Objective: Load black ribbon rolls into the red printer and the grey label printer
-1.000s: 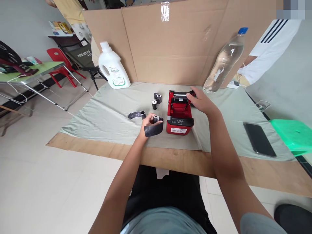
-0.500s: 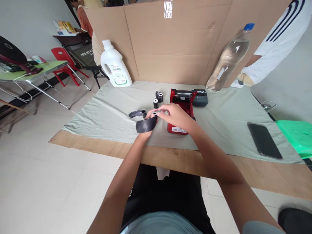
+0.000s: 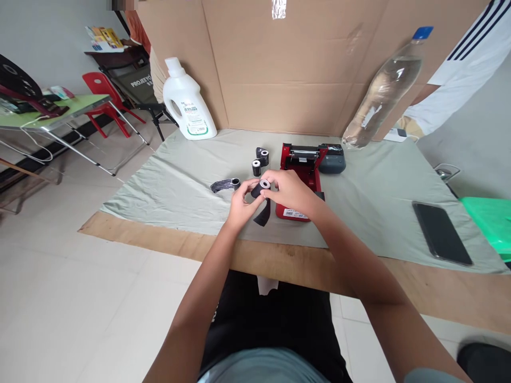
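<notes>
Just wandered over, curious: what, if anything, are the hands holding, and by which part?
A black roll: the left hand holds its side, the right hand pinches near its pale end. A loose strip hangs down.

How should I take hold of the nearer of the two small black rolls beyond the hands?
Probably pinch the nearer roll by its curved sides, from above and left: it stands on end, white core up, with the farther roll behind it and the red machine to its right.

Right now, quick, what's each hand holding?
Left hand: closed around the side of the black roll.
Right hand: closed too, thumb and fingers pinching the same roll near its pale-ended core.
</notes>
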`<action>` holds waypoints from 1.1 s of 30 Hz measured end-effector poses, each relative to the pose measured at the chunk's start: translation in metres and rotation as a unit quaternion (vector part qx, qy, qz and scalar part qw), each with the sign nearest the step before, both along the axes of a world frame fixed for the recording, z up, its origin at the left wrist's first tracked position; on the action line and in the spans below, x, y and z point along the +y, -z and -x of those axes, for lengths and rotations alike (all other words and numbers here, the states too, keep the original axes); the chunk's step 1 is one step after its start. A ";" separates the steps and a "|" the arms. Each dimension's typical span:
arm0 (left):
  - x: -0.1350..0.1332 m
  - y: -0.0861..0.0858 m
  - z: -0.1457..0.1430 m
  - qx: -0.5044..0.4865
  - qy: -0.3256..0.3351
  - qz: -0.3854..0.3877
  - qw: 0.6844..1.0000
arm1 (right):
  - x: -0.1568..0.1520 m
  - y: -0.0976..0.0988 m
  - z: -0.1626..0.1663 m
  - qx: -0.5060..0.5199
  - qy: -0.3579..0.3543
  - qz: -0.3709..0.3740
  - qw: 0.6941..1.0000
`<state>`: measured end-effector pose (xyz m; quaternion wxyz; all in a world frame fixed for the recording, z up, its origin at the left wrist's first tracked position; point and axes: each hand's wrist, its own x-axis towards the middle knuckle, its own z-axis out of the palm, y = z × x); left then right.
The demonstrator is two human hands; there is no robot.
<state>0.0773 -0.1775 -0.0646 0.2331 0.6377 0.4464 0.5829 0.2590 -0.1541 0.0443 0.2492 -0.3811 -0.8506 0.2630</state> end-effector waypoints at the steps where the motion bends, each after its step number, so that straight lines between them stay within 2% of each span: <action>1: -0.001 -0.001 0.000 0.007 0.005 -0.001 1.000 | 0.000 0.000 0.000 0.008 -0.003 0.001 1.000; 9: -0.005 -0.007 -0.003 0.075 -0.034 -0.037 0.996 | -0.004 -0.005 -0.001 0.026 -0.008 0.032 0.999; 13: -0.005 -0.008 -0.005 0.038 -0.020 -0.024 0.999 | -0.002 -0.001 -0.001 0.049 -0.009 0.022 0.999; 18: -0.005 -0.009 -0.003 0.008 -0.045 -0.046 0.998 | 0.001 0.000 -0.002 0.042 0.003 0.009 0.999; 24: -0.002 -0.004 -0.003 -0.065 0.010 0.020 0.998 | 0.002 0.000 -0.004 0.044 -0.022 -0.001 0.999; 28: 0.001 -0.001 -0.004 -0.108 0.026 0.019 0.994 | 0.003 0.000 -0.007 0.050 -0.018 0.029 0.998; 33: 0.001 -0.003 -0.003 -0.155 0.054 0.027 0.986 | 0.003 -0.001 -0.008 0.043 -0.025 0.011 0.999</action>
